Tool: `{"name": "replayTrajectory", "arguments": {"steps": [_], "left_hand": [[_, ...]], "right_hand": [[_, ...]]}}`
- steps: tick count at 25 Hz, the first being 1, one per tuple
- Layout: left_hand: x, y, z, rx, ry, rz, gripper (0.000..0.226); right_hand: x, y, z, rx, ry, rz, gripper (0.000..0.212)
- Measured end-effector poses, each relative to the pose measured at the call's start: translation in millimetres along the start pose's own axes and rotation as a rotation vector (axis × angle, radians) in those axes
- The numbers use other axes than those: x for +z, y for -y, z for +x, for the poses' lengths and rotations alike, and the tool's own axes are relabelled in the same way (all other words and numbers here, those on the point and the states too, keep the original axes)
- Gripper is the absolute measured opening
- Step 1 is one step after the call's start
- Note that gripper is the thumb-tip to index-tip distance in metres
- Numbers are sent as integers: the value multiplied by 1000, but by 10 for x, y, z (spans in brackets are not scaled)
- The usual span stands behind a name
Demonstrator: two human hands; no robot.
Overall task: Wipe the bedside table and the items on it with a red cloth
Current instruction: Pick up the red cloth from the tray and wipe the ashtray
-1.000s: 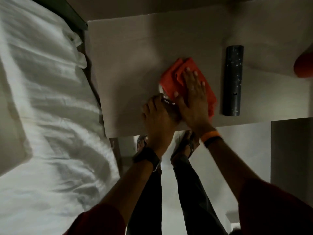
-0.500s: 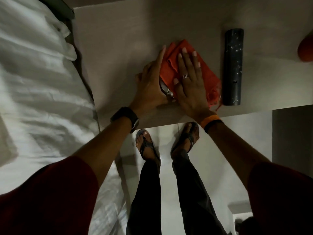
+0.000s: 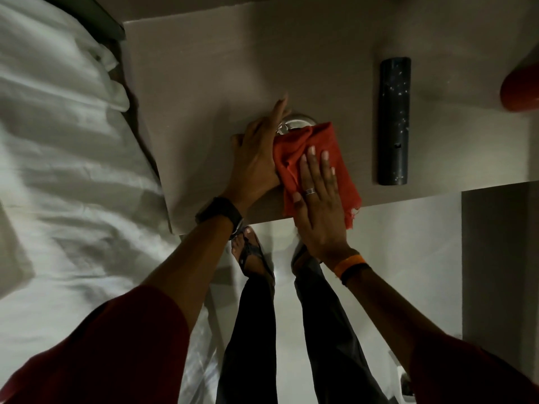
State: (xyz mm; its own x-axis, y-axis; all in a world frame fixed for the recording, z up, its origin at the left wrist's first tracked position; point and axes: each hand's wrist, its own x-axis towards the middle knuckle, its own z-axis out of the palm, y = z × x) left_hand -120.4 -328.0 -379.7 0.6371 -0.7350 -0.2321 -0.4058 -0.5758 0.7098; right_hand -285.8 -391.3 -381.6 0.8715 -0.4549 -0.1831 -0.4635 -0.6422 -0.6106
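No brand, label or legible writing anywhere; the dark cylindrical remote-like object (image 3: 394, 121) shows only pale flecks and one small mark near its near end, too small to read. Red woven cloth (image 3: 326, 147), rumpled, with a frayed corner trailing threads over the front edge of the pale grey-brown wood-grain desk (image 3: 204, 68). Cloth sits near the desk's front edge, roughly mid-width, its far end bunched up against a small round clear glass object (image 3: 296, 123) with a shiny rim; most of that object is hidden under cloth and fingers, so its exact shape cannot be told. Right hand (image 3: 319, 199) lies flat on the cloth, fingers spread and extended, palm pressing down, ring on one finger, orange and dark bands at the wrist. Left hand (image 3: 259, 154) is curled around the left side of the glass object, index finger stretched forward along it, thumb side against the cloth; dark watch on the wrist. Remote-like object lies to the right of the cloth, apart from it, long axis running front to back. A rounded red-orange object (image 3: 520, 90) is cut off at the right frame edge. White rumpled bed linen (image 3: 58, 170) lies to the left of the desk. Below the desk edge: dark trousers, sandalled feet, pale floor.
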Motion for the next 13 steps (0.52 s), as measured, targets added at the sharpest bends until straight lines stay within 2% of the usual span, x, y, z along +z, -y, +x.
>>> {"name": "replayTrajectory", "arguments": {"steps": [5, 10, 13], "left_hand": [[43, -52, -9, -60, -89, 88, 97], [-136, 9, 216, -37, -54, 155, 101], [-138, -36, 265, -39, -18, 155, 110]], "right_hand": [[-55, -4, 506, -21, -57, -75, 58], [-269, -297, 1005, -113, -3, 87, 58], [-296, -291, 1002, -145, -9, 47, 56]]}}
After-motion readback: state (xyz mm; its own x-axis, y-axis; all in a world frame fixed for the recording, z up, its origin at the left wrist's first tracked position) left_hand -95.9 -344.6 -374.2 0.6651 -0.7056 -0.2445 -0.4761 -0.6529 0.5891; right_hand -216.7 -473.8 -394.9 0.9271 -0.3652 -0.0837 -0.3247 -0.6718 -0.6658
